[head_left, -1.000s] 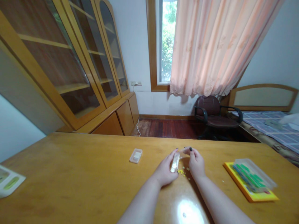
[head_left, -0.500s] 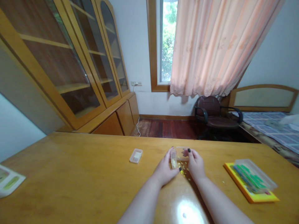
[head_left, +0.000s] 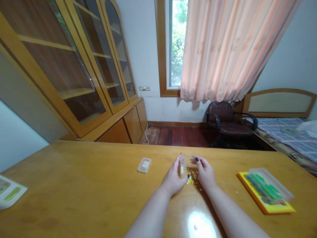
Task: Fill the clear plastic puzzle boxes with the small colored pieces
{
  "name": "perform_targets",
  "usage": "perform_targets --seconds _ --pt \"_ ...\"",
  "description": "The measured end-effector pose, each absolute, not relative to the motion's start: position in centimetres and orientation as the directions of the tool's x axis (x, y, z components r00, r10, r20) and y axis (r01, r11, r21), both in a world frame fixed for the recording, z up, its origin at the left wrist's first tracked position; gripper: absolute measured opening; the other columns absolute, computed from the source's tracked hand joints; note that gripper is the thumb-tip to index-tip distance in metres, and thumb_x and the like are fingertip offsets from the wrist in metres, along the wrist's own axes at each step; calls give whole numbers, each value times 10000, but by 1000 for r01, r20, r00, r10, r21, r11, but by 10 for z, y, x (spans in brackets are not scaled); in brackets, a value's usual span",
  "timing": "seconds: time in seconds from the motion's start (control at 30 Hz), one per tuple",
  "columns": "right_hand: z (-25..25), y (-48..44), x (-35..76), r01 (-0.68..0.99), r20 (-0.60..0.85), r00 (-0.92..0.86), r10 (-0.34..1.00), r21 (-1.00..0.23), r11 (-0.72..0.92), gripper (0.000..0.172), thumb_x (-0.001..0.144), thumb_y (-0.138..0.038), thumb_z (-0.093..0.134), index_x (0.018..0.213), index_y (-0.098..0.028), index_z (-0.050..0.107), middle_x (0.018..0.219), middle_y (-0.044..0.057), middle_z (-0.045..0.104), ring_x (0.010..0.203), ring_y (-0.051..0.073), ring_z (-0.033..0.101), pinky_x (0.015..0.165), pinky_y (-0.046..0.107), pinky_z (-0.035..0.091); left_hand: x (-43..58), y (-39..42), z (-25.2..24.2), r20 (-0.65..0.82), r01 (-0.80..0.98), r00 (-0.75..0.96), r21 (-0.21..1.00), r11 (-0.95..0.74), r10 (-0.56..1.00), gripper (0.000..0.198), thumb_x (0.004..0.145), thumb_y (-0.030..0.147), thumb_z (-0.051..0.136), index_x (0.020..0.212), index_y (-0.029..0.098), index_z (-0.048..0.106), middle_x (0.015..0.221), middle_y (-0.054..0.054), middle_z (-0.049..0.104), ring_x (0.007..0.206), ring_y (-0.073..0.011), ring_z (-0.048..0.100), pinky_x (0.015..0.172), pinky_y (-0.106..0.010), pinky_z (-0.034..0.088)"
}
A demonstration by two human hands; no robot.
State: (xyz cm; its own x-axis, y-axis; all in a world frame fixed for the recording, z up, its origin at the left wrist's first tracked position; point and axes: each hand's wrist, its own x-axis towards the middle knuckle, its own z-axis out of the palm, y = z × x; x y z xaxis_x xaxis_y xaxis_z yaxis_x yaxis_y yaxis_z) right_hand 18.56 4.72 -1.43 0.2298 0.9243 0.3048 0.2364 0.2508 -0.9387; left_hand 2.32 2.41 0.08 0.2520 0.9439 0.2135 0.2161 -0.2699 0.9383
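Note:
My left hand [head_left: 173, 178] is closed around a small clear plastic box [head_left: 183, 166], tilted on its side, with pale yellow bits inside. Just to its right, my right hand [head_left: 206, 173] pinches a thin transparent plastic lid [head_left: 190, 162], its fingers showing through it. The box and lid are close together; whether they are joined I cannot tell. Beneath the hands, small yellow and pale pieces [head_left: 190, 181] lie scattered on the wooden table.
Left of the hands lies another small clear box [head_left: 144, 165] with a white block inside. A yellow box [head_left: 272, 203] carries a clear tray [head_left: 268, 186] with green and blue pieces at the right. A white and green object [head_left: 12, 193] sits at the left edge of the table [head_left: 86, 191].
Both hands have shifted slightly left. The lid has tipped to a thinner, flatter angle, and more bright yellow pieces show under the left thumb.

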Motion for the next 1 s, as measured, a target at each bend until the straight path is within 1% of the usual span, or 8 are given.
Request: perform_targets --seconds 0.1,0.23,0.33,0.47,0.63,0.73,0.87,1.0 --pt "-16 49 186 246 320 247 915 -934 261 364 799 -470 467 912 -164 627 897 103 661 849 228 612 819 406 457 23 25 -1 239 253 259 918 -305 936 821 631 79 558 1367 246 235 1408 -34 312 1282 -194 303 1095 -362 220" --pt "-17 51 188 269 328 261 908 -928 258 374 809 -475 446 883 -163 638 930 111 657 911 240 591 861 421 424 24 25 2 283 288 284 886 -363 916 813 616 57 534 1356 264 269 1374 -23 360 1260 -199 331 1090 -376 233" --pt "-19 52 189 215 319 263 910 -939 268 411 834 -484 393 907 -159 634 1007 123 640 972 245 573 872 428 414 24 24 4 312 333 335 844 -421 889 819 593 53 546 1343 275 304 1351 -23 384 1248 -216 335 1089 -406 228" --pt "-20 51 188 165 297 275 914 -952 260 417 838 -484 385 938 -153 618 1022 129 633 961 238 581 869 426 417 22 24 4 330 369 386 800 -472 861 826 582 44 537 1341 278 309 1349 -22 381 1241 -216 336 1082 -408 245" --pt "-21 51 188 155 308 271 912 -949 275 405 838 -468 392 969 -154 612 1037 135 628 982 247 575 884 446 411 22 24 5 336 381 394 787 -485 855 813 589 49 537 1334 286 315 1352 -16 380 1244 -218 333 1085 -415 237" --pt "-21 51 188 193 331 255 909 -938 287 384 841 -452 398 950 -162 625 1042 122 630 997 245 570 906 453 400 23 25 2 326 370 326 820 -437 887 804 609 72 565 1338 280 298 1365 -20 367 1256 -211 326 1091 -405 227" --pt "-18 46 187 246 394 93 914 -899 363 346 841 -416 419 1009 -194 624 1036 98 641 1003 236 575 914 442 408 24 29 -6 268 268 182 912 -310 946 799 658 139 609 1351 251 228 1393 -61 331 1272 -213 321 1084 -403 237" --pt "-10 37 186 347 477 -169 863 -790 505 347 834 -386 443 1112 -231 581 1133 78 601 1056 227 552 916 398 419 27 34 -11 195 76 85 977 -201 977 816 636 168 662 1313 215 208 1365 -133 359 1234 -219 389 1030 -382 329"
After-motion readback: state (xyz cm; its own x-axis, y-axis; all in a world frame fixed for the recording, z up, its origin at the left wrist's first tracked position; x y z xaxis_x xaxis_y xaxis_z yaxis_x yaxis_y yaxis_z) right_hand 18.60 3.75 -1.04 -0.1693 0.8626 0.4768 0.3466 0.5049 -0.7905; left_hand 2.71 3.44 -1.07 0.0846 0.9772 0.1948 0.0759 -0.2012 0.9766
